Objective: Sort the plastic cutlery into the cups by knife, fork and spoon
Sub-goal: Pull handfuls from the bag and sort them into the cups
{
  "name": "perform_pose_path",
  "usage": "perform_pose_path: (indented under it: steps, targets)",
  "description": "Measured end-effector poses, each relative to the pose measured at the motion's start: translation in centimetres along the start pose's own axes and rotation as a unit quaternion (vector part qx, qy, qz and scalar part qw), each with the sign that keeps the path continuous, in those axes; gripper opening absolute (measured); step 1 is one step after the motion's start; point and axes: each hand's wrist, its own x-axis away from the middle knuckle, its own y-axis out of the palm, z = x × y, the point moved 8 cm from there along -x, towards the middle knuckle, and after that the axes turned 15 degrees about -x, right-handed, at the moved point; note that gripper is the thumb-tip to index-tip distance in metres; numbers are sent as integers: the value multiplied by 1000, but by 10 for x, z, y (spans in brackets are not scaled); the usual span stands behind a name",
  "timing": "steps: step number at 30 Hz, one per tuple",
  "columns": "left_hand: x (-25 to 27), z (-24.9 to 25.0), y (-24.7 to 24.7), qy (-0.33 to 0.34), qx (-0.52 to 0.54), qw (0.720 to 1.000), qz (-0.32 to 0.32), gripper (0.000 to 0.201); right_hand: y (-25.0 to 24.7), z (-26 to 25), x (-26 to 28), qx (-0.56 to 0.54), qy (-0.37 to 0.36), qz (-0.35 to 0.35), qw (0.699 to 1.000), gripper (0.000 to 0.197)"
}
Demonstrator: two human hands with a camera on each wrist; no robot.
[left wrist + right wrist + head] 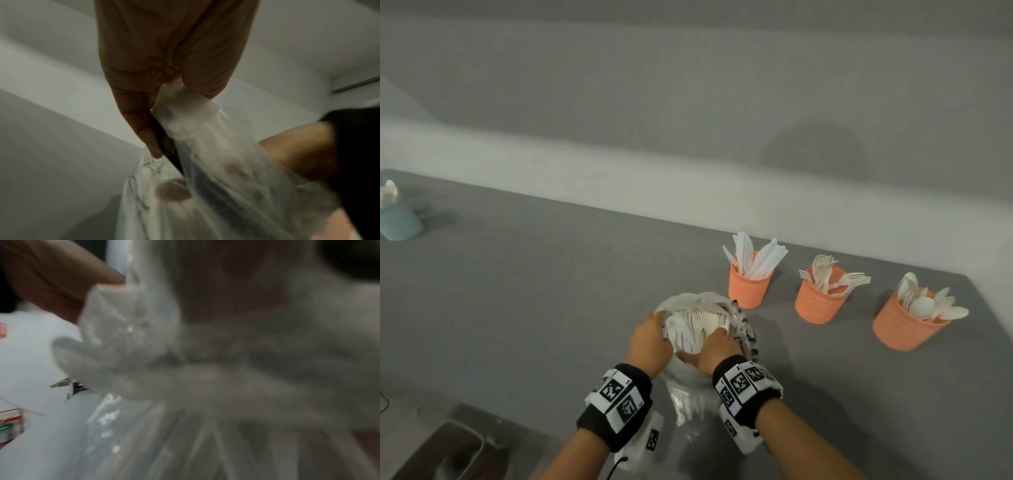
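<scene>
A clear plastic bag (690, 397) of white cutlery (697, 325) sits on the grey table (534, 291). My left hand (649, 337) grips the left side of the bag's open mouth; in the left wrist view its fingers (144, 126) pinch the plastic bag (205, 162). My right hand (719, 347) holds the mouth's right side, fingers curled into the opening; the right wrist view shows only blurred bag plastic (205, 369). Three orange cups stand to the right: knives (749, 282), forks (820, 298), spoons (905, 320).
A teal container (399, 219) with white paper stands at the table's far left. A pale wall runs behind the table. A dark chair or box (448, 448) shows below the table's near left edge.
</scene>
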Motion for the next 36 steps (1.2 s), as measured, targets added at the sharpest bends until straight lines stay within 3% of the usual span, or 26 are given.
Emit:
perform_pose_path:
  steps: [4, 7, 9, 12, 13, 17, 23, 28, 34, 36]
  targets:
    - [13, 21, 0, 52, -16, 998, -17, 47, 10, 9, -7, -86, 37, -28, 995, 127]
    - [8, 9, 3, 45, -8, 998, -31, 49, 12, 3, -9, -142, 21, 13, 989, 128]
    - [5, -5, 1, 30, 4, 999, -35, 52, 7, 0, -7, -164, -5, 48, 985, 113]
    - [0, -26, -2, 4, 14, 999, -32, 56, 0, -12, -5, -161, -55, 78, 982, 73]
    - [-1, -29, -3, 0, 15, 999, -30, 56, 1, -17, -2, -156, -62, 69, 983, 70]
    - [1, -25, -2, 9, 21, 999, -26, 56, 15, -26, 5, -118, -64, 67, 989, 97]
    - [3, -25, -4, 4, 28, 999, -16, 55, 15, -23, 4, -121, -50, 85, 988, 47]
    - [3, -24, -2, 0, 38, 999, -16, 56, 17, -23, 9, -114, -54, 85, 988, 50]
    - [2, -26, 1, -10, 40, 999, -14, 54, 17, -24, 14, -118, -53, 59, 990, 29]
    - [1, -29, 1, -16, 42, 999, -14, 54, 16, -23, 16, -161, -53, 61, 984, 37]
